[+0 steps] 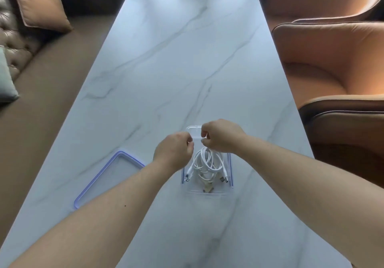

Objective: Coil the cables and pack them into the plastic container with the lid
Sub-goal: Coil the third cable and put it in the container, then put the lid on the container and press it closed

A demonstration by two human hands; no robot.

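head view: on the marble table (187,60), the left hand (173,151) and right hand (221,136) hover over the clear plastic container (228,184), fingers curled nearly closed; i cannot tell whether they pinch a strand. white coiled cables (204,161) already lie inside, count unclear. one lid (108,176) sits beside it, left of the container, not yet fitted.

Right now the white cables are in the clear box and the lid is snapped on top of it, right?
Not quite. The head view shows the lid lying flat on the table, left of the box, which is open. The white cables are in the box.
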